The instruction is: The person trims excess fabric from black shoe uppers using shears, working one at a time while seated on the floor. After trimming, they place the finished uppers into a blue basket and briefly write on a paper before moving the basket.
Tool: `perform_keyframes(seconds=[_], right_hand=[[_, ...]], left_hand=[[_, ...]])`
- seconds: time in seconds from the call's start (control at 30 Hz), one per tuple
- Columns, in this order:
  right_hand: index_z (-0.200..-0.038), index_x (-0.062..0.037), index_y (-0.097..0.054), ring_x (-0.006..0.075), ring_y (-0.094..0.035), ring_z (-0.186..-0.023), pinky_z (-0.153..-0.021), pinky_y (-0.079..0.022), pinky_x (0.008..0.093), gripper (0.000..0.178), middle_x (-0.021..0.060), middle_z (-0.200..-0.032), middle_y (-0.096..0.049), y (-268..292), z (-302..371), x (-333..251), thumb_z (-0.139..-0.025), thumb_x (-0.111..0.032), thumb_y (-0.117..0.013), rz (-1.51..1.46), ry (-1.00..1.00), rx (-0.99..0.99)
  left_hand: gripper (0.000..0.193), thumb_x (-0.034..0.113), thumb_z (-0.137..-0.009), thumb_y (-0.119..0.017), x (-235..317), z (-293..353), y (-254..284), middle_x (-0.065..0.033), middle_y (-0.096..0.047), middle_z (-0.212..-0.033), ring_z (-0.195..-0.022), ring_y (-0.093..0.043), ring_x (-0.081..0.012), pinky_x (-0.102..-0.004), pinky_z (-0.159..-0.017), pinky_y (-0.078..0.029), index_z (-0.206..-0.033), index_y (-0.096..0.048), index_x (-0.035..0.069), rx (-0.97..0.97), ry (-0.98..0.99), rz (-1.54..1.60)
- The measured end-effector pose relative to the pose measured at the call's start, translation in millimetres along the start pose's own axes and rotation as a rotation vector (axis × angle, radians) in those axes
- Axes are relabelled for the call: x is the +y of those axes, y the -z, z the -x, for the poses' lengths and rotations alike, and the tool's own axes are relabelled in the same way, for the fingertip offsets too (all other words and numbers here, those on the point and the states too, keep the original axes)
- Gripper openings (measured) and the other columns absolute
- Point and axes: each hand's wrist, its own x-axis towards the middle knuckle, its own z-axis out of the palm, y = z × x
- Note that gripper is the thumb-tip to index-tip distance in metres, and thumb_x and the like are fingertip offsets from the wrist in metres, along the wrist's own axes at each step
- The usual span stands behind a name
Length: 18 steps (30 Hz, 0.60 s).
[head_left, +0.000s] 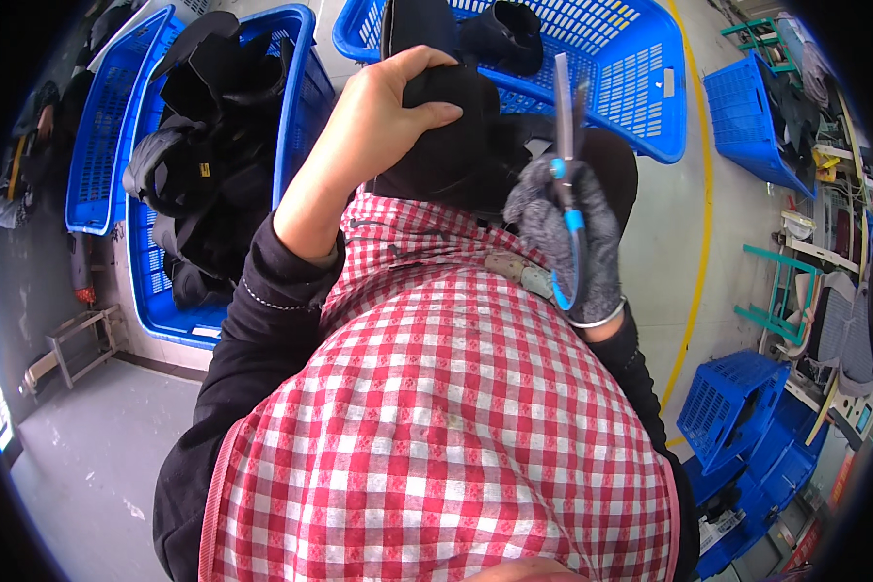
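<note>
My bare left hand (383, 116) is closed on a black boot (451, 150), thumb on the near side and fingers over its top edge. The boot rests against my lap, at the top of the checked apron. To its right, my right hand (599, 238), in a fuzzy grey glove, grips a pair of scissors (564, 121) with black and light blue handles. Their blades point up and away from me, slightly parted and clear of the boot. The boot's lower part is partly hidden among dark folds.
On the left, a blue basket (312, 107) holds a heap of black boots (213, 165). Straight ahead stands another blue basket (674, 116) with a dark boot (502, 39) inside. More blue crates (732, 407) stand right, beyond a yellow floor line (698, 262). A low stool (73, 344) is far left.
</note>
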Motion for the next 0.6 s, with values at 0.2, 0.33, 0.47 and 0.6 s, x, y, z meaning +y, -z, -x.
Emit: perform_keyframes(seconds=[0.2,0.33,0.47,0.6], right_hand=[[-0.13,0.0003,-0.061,0.0182,-0.07,-0.102,-0.088,-0.059,0.0287,0.031,0.0105,-0.113,-0.069,18,-1,11,-0.101,-0.012,-0.065,1.178,0.274,0.239],[-0.125,-0.0009,-0.064,0.0172,-0.07,-0.098,-0.087,-0.058,0.0302,0.03,0.0088,-0.106,-0.071,22,4,0,-0.097,-0.011,-0.069,1.269,0.174,0.335],[-0.126,-0.001,-0.064,0.017,-0.07,-0.094,-0.084,-0.057,0.0297,0.03,0.0093,-0.104,-0.071,13,18,-7,-0.097,-0.01,-0.069,1.273,0.141,0.36],[-0.13,-0.0024,-0.062,0.0151,-0.067,-0.094,-0.086,-0.058,0.0279,0.033,0.0104,-0.108,-0.068,3,39,-13,-0.098,0.002,-0.064,1.325,0.539,0.365]], left_hand=[[0.033,0.001,-0.086,-0.079,-7,7,-22,0.0002,-0.072,-0.101,-0.092,-0.069,-0.0089,-0.025,-0.086,-0.057,-0.118,-0.07,0.004,-0.003,0.1,0.523],[0.026,0.001,-0.089,-0.076,-13,10,-35,0.0001,-0.072,-0.099,-0.091,-0.068,-0.0073,-0.023,-0.085,-0.057,-0.115,-0.069,0.004,-0.05,0.238,0.749],[0.023,0.004,-0.091,-0.076,-15,13,-47,0.0007,-0.072,-0.1,-0.087,-0.068,-0.007,-0.0218,-0.081,-0.058,-0.113,-0.07,0.005,-0.053,0.372,0.801],[0.021,0.01,-0.092,-0.077,-16,17,-62,0.0019,-0.071,-0.098,-0.087,-0.066,-0.0057,-0.0207,-0.08,-0.055,-0.111,-0.071,0.004,-0.022,0.272,0.71]])
